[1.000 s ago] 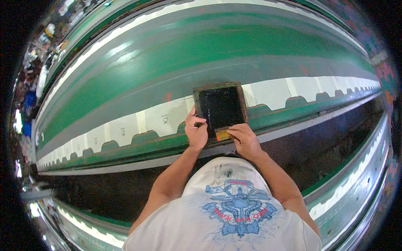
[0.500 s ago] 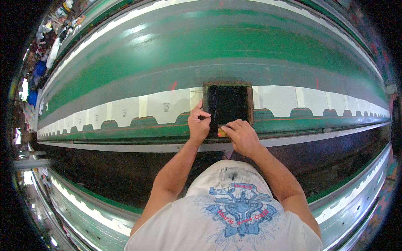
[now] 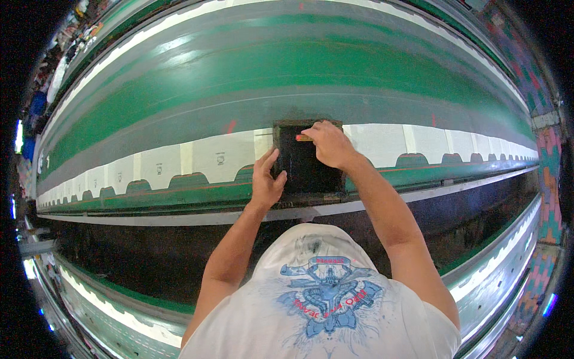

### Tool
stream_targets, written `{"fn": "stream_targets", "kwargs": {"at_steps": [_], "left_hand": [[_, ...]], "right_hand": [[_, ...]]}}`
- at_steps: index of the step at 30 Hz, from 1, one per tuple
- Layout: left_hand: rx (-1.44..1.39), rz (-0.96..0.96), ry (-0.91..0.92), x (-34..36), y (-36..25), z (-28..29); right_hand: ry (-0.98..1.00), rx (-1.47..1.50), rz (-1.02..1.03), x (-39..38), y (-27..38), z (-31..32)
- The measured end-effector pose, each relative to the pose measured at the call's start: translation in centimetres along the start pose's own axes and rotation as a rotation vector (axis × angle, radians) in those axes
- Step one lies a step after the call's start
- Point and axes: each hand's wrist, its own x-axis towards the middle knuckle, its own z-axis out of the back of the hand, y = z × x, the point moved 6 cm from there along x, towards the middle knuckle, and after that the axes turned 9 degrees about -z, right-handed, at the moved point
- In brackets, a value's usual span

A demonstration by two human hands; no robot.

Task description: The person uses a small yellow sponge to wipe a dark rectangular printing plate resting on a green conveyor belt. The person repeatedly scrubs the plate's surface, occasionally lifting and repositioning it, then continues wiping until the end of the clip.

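Observation:
A small dark screen-printing frame with worn wooden edges lies over the row of white pieces on the green table. My right hand is closed around a small squeegee, of which a brownish strip with a reddish end shows. It is held at the far part of the frame's dark inside. At the frame's left edge is my left hand, its fingers and thumb apart and touching or close to the rim. Whether it presses on the frame I cannot tell.
The long green table curves across the view. White pieces lie in a row along its near side, some with a small printed figure. A pale rail runs along its near edge. Another table stands behind me.
My right hand has moved the squeegee from the near end of the frame to the far end. The left hand has uncurled, its fingers now spread at the frame's left edge.

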Motion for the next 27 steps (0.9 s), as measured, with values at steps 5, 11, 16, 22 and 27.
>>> {"fn": "stream_targets", "kwargs": {"at_steps": [5,11,16,22,27], "left_hand": [[0.552,-0.245,0.201,0.9,-3.5,2.0],[0.638,-0.228,0.306,2.0,-4.2,1.6],[0.655,-0.253,0.325,2.4,-4.3,1.7],[0.596,-0.222,0.257,2.0,-4.7,1.7],[0.489,-0.163,0.142,1.1,-3.3,1.1]], "right_hand": [[0.046,0.024,0.002,-5.4,2.6,-0.7],[0.211,0.008,0.050,-9.9,5.0,-0.4],[0.244,0.062,0.003,-4.4,1.3,-0.1],[-0.057,-0.028,-0.074,0.5,-0.4,-0.6],[-0.011,-0.045,-0.022,-5.4,3.3,-1.4]]}}
